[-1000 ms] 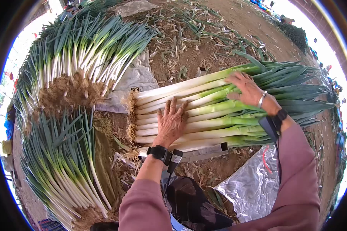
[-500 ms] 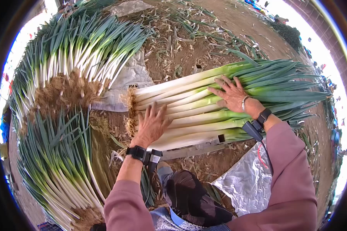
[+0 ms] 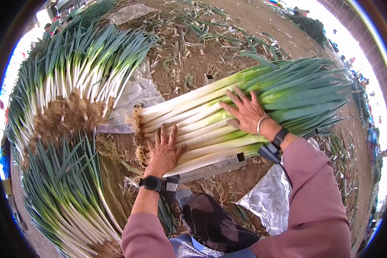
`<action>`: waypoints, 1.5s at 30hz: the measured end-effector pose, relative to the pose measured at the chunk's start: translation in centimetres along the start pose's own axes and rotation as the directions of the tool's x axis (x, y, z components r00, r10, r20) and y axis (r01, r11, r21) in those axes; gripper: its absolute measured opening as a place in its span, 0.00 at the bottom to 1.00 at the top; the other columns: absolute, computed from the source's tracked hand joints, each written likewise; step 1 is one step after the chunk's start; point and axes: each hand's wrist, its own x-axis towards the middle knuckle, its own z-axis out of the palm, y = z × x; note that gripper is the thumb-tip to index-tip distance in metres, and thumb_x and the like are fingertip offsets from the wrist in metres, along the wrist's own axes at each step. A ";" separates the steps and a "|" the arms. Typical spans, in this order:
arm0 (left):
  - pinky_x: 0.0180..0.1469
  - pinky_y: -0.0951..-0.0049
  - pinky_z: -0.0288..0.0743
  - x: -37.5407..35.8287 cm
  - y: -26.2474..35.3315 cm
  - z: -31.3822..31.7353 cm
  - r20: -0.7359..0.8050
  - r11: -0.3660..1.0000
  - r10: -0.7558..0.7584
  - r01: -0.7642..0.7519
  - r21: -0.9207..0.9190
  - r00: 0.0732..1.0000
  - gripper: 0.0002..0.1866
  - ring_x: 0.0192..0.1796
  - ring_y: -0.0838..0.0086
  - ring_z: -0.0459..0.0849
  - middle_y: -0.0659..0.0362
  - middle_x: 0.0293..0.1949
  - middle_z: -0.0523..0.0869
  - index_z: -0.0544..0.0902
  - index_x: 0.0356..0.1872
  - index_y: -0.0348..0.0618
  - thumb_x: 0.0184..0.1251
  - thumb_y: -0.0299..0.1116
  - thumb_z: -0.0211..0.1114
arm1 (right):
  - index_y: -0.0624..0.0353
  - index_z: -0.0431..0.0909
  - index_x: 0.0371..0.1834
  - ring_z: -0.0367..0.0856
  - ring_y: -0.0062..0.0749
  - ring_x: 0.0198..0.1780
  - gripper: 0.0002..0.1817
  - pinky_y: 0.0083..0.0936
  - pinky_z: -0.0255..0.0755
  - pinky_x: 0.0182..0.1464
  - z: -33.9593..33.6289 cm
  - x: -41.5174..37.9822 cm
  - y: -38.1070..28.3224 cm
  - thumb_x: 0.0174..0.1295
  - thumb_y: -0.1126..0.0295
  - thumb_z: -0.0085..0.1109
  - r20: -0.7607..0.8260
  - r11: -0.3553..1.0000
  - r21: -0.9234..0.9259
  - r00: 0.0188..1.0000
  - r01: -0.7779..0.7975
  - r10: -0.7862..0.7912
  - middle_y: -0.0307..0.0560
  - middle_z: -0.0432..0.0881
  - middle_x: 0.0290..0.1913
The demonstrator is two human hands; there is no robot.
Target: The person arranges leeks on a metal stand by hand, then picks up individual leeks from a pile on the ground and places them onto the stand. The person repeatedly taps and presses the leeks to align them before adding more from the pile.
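Note:
A broad bundle of leeks (image 3: 198, 112) lies side by side in front of me, white stalks and roots to the left, dark green leaves to the right. My left hand (image 3: 163, 152) rests flat on the white stalks near the root end, fingers spread. Farther right, my right hand (image 3: 247, 114) lies with fingers spread where the stalks turn green. Neither hand is wrapped round a stalk. Beneath the bundle shows part of a metal frame (image 3: 215, 170) with square tube ends.
Two large heaps of leeks, an upper one (image 3: 81, 64) and a lower one (image 3: 69, 189), stand at the left. A silver sheet (image 3: 268, 200) lies on the soil near my right forearm. Leaf scraps (image 3: 180, 47) litter the ground beyond the bundle. My knee (image 3: 215, 223) is close below.
My left hand has shifted slightly towards the near edge of the bundle, its fingers more spread. The right hand stays on the green part. The whole view has turned a little.

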 end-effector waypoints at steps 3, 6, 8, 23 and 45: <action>0.73 0.39 0.30 -0.6 -0.2 -0.4 0.042 0.999 0.030 -0.029 -0.024 0.999 0.40 0.77 0.49 0.42 0.44 0.76 0.47 0.48 0.76 0.57 0.69 0.64 0.44 | 0.38 0.49 0.77 0.39 0.51 0.78 0.38 0.67 0.33 0.71 -1.2 -1.1 -1.2 0.67 0.35 0.32 0.151 0.997 0.059 0.988 -0.050 0.041 0.53 0.47 0.77; 0.73 0.39 0.32 -0.5 0.1 -0.8 0.075 0.998 -0.001 0.005 -0.057 0.997 0.40 0.77 0.50 0.43 0.44 0.75 0.47 0.48 0.76 0.56 0.69 0.63 0.45 | 0.37 0.48 0.77 0.39 0.50 0.78 0.38 0.67 0.31 0.71 -0.5 -0.9 -1.0 0.67 0.34 0.31 0.175 0.993 0.095 0.983 -0.064 0.047 0.53 0.47 0.77; 0.72 0.36 0.38 -0.3 -0.1 -0.7 0.098 1.000 -0.012 0.015 -0.027 0.995 0.41 0.78 0.51 0.42 0.48 0.77 0.44 0.46 0.76 0.60 0.68 0.64 0.46 | 0.37 0.48 0.77 0.39 0.50 0.78 0.39 0.67 0.30 0.71 -1.0 -0.6 -0.7 0.66 0.34 0.32 0.185 0.993 0.090 0.981 -0.077 0.059 0.53 0.47 0.77; 0.71 0.34 0.36 -0.3 -0.5 -0.2 0.074 0.999 0.025 -0.023 -0.029 0.997 0.41 0.77 0.48 0.44 0.44 0.76 0.45 0.43 0.77 0.60 0.69 0.65 0.44 | 0.41 0.58 0.73 0.47 0.53 0.75 0.34 0.58 0.40 0.72 -0.5 -11.8 9.5 0.65 0.44 0.48 -0.204 0.879 0.044 0.857 -0.474 0.472 0.48 0.50 0.76; 0.72 0.37 0.35 -0.7 0.2 -1.2 0.059 0.998 0.002 0.002 -0.068 0.998 0.41 0.77 0.50 0.43 0.44 0.76 0.47 0.48 0.76 0.57 0.68 0.63 0.48 | 0.41 0.63 0.70 0.59 0.52 0.72 0.35 0.65 0.47 0.66 -4.5 -12.0 25.9 0.65 0.35 0.36 0.068 0.226 -0.199 0.217 -0.954 0.974 0.50 0.57 0.75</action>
